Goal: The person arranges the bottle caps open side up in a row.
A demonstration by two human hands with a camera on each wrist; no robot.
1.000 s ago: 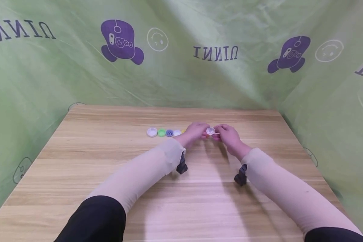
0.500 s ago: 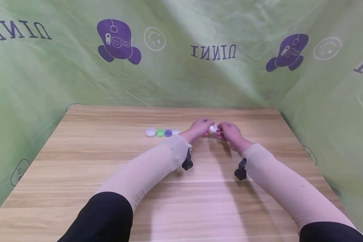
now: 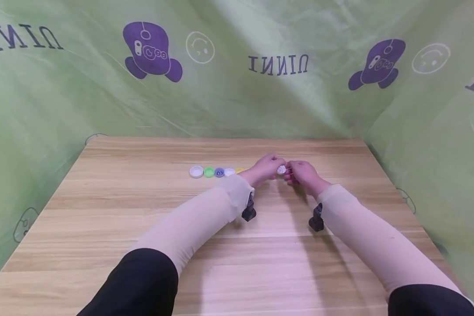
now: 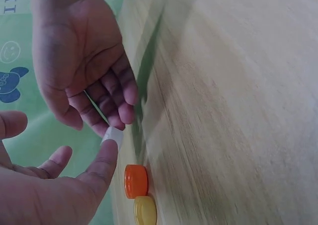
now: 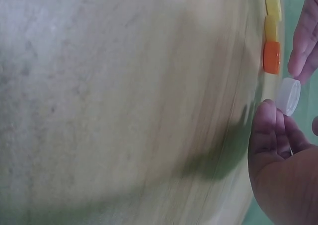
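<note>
A small white bottle cap (image 3: 281,169) is between the fingertips of both hands near the back of the table. My left hand (image 3: 265,169) reaches it from the left; in the left wrist view one extended finger ends right at the cap (image 4: 113,135). From the other side my right hand (image 3: 305,174) has its fingertips at the rim, seen below the cap (image 5: 288,97) in the right wrist view, fingers partly bent. An orange cap (image 4: 136,181) sits on the table close by, beside a yellow cap (image 4: 145,210); the left hand hides the orange one in the head view.
Leftward the row of caps continues on the wooden table (image 3: 142,210): yellow (image 3: 239,170), white (image 3: 229,172), blue (image 3: 219,172), green (image 3: 209,172) and a larger white cap (image 3: 196,171) at its end. Green printed cloth (image 3: 221,105) walls the back and sides.
Both hands have shifted slightly right, the left more than the right, with the white cap moving along between them. The cap has turned, its face now angled differently to the head camera.
</note>
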